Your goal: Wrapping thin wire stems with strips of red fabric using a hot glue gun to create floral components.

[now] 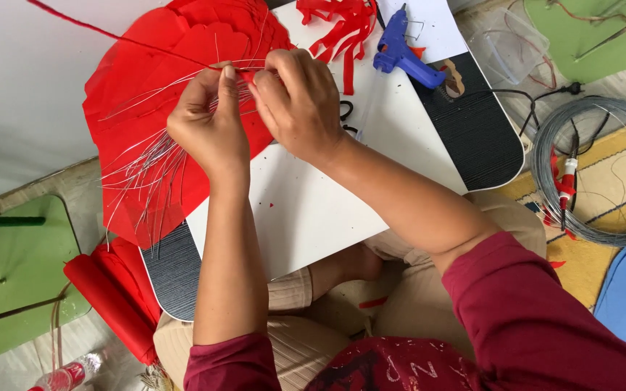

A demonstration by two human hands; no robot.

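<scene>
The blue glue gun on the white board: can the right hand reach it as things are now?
Probably yes. The glue gun lies uncovered just beyond the right hand, with nothing between them, but that hand is pinching thin wires now.

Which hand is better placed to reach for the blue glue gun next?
Probably the right hand: it sits nearer the blue glue gun, which lies just beyond it on the white board. The left hand is farther away, pinching the wire bundle.

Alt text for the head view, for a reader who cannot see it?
Both hands, left and right, pinch a bundle of thin wires against red paper petals over a white board on the person's lap. A blue glue gun and red paper strips lie on the board; a wire coil sits on the floor.
</scene>
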